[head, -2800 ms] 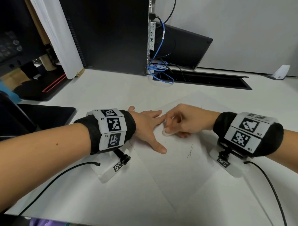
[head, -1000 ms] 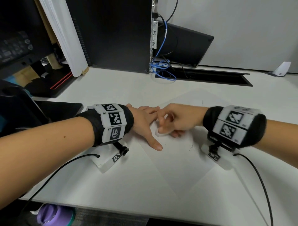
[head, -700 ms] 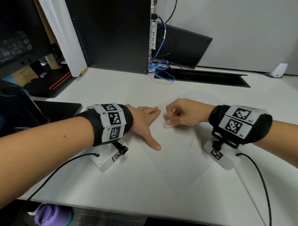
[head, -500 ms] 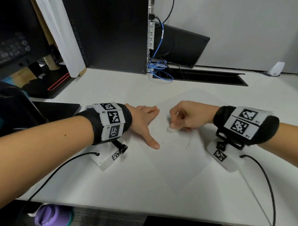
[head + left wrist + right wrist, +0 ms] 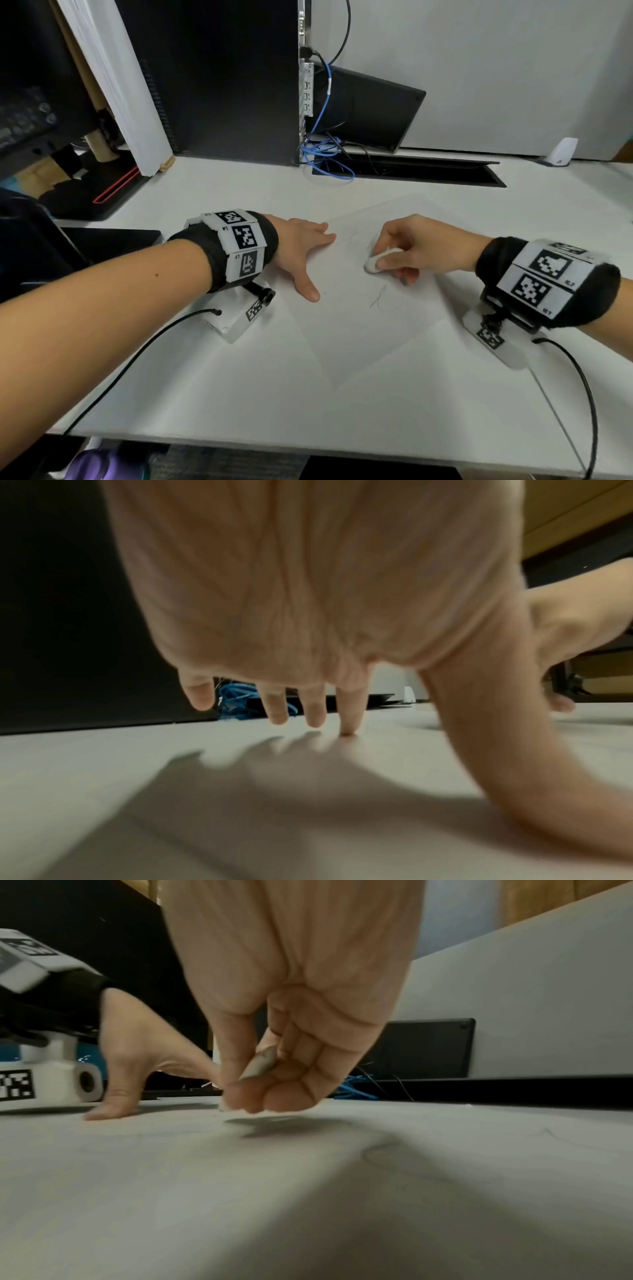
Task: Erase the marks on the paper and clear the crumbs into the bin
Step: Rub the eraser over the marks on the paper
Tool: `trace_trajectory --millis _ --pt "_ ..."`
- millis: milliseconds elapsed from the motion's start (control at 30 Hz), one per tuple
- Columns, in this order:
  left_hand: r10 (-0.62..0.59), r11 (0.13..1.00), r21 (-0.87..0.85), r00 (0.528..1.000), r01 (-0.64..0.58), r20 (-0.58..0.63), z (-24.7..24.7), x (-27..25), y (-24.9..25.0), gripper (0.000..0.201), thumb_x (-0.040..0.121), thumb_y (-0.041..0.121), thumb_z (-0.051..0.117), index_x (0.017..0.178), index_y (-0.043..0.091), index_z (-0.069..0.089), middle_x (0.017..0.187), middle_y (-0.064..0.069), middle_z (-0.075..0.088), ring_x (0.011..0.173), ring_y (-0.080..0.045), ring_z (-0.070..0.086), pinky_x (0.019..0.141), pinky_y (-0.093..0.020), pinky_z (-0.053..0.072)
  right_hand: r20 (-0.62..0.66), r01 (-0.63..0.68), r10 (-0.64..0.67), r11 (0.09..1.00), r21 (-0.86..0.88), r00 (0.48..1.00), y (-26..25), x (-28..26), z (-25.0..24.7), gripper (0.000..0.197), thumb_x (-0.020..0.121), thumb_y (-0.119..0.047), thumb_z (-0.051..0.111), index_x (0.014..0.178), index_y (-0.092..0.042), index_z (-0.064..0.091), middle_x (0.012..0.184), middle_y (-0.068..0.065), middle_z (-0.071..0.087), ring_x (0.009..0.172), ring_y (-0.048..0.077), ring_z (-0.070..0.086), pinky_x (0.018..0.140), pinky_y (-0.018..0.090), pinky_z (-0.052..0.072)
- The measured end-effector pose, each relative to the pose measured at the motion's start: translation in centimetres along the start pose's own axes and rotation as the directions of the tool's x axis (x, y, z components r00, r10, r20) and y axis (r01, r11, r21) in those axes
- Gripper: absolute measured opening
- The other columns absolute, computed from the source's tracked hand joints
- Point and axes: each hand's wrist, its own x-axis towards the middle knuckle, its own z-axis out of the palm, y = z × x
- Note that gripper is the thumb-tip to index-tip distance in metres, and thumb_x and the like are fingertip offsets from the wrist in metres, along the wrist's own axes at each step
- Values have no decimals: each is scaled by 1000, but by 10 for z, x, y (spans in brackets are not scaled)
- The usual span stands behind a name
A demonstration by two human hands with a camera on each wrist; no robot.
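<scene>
A white sheet of paper (image 5: pixel 363 329) lies at an angle on the white desk. A thin pencil loop (image 5: pixel 378 297) is drawn near its middle, and fainter lines (image 5: pixel 352 240) sit farther back. My right hand (image 5: pixel 407 245) pinches a white eraser (image 5: pixel 376 261) with thumb and fingers, its end down on the paper beside the faint lines. The right wrist view shows the eraser (image 5: pixel 258 1064) held in curled fingers. My left hand (image 5: pixel 301 250) lies flat on the paper's left corner, fingers straight (image 5: pixel 349 710) and thumb spread. No bin is in view.
A black computer tower (image 5: pixel 222 78) stands at the back with blue cables (image 5: pixel 325 154) beside a cable slot (image 5: pixel 411 169). A dark pad (image 5: pixel 113 240) lies at the left. A purple bottle (image 5: pixel 102 466) sits below the desk's front edge.
My right hand has slid the eraser to the right and back across the paper, away from the left fingers. The left hand has stayed flat on the paper.
</scene>
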Motion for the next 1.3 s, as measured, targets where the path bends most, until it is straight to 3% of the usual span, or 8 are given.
trace_trajectory --millis 200,400,533,667,933,1067,1200,1300 --pt "65 997 -51 998 -64 7 -7 4 19 97 76 39 71 149 36 6 157 13 -1 145 -13 11 116 -38 20 -24 -27 26 998 -52 999 -5 5 5 18 81 -24 71 78 -16 56 79 15 68 51 19 59 57 27 50" --pt "7 1000 -6 1000 -7 30 4 10 43 114 65 76 58 146 41 -14 156 6 -9 145 -24 3 113 -45 19 209 0 2 1000 -8 978 -11 -5 6 26 84 -15 67 64 -14 51 52 5 56 43 17 47 46 22 42" --pt "11 1000 3 1000 -11 17 4 12 45 121 60 76 63 145 39 -15 157 4 -11 146 -23 3 114 -48 19 -30 -12 6 978 -208 1000 -6 -1 -5 28 85 -19 65 63 -19 48 52 -10 53 43 2 46 47 9 34" --pt "66 998 -29 996 -64 58 6 10 41 126 59 70 69 144 42 -20 155 11 -24 145 -14 -17 116 -50 3 152 -13 23 998 -62 988 -4 -10 -2 28 83 -18 69 61 -17 51 53 6 53 48 18 44 48 20 36" --pt "41 999 -3 999 -41 29 6 10 50 117 59 75 65 141 50 -15 157 4 -19 146 -22 -12 114 -59 0 182 20 -8 998 -61 983 -8 -16 6 26 83 -17 69 63 -14 53 50 1 53 46 17 45 44 16 37" --pt "27 1000 -2 998 -27 51 4 10 53 114 57 77 63 136 58 -17 157 2 -21 146 -25 -15 113 -60 1 -9 5 -7 983 -185 1000 -5 -13 -3 26 84 -19 68 63 -15 52 50 -10 50 42 -2 48 46 8 33" --pt "20 1000 5 998 -20 55 2 8 52 113 59 76 63 138 56 -16 157 3 -21 146 -21 -12 114 -57 2 124 18 -4 993 -114 992 -6 -20 8 29 84 -17 67 61 -17 50 42 -10 50 40 4 44 47 12 35" --pt "39 999 32 998 -40 47 2 7 53 114 60 77 62 139 52 -17 156 7 -21 145 -16 -15 114 -57 -1 -39 12 -22 970 -244 999 -6 -17 0 26 84 -21 66 63 -18 52 54 -11 51 50 4 47 57 18 35"
